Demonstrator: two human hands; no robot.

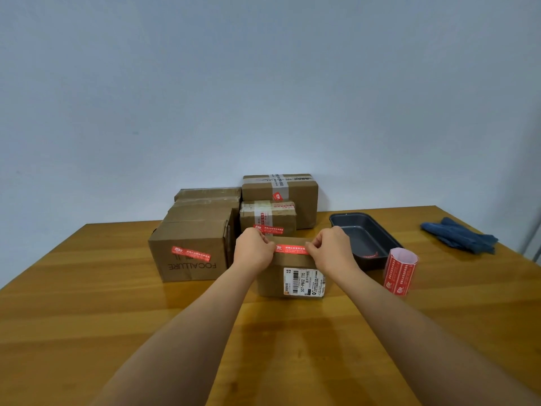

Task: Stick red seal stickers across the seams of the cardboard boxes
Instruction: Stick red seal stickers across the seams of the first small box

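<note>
A small cardboard box (275,281) with a white shipping label stands in the middle of the table. A red seal sticker (291,249) stretches across its top front edge. My left hand (253,249) pinches the sticker's left end and my right hand (330,247) pinches its right end. Behind stand more boxes: a large one (190,268) on the left with a red sticker on its front, a small one (268,216) with red stickers, and a taped one (292,189) at the back. A roll of red stickers (399,271) stands to the right.
A dark metal tray (377,232) holding a red scrap lies right of the boxes. A blue cloth (461,234) lies at the far right near the table edge. A plain wall rises behind the wooden table (87,303).
</note>
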